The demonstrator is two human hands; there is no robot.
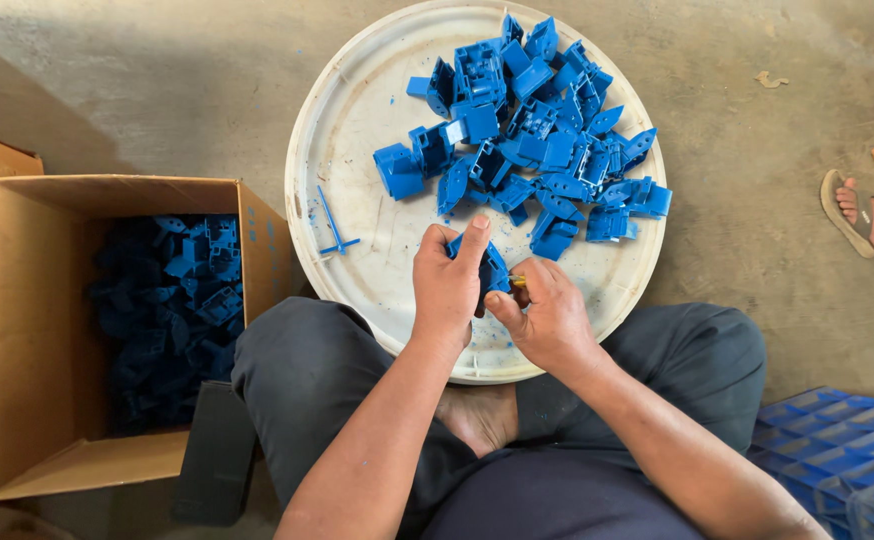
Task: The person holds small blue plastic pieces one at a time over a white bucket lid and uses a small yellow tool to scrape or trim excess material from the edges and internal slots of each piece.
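The left hand [449,290] pinches a blue plastic part [491,268], long side tilted toward upper left, mostly hidden. The right hand [547,315] pinches a small yellow tool [518,281].

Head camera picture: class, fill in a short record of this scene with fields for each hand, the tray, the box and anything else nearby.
Left hand: left hand grips a blue plastic part over the tray
Right hand: right hand pinches a small yellow-tipped tool against that part
Tray: round white tray holding a pile of blue parts and one thin blue strip
Box: open cardboard box on the person's left, with more blue parts inside
Nearby: blue crate at lower right; another person's sandalled foot at the right edge
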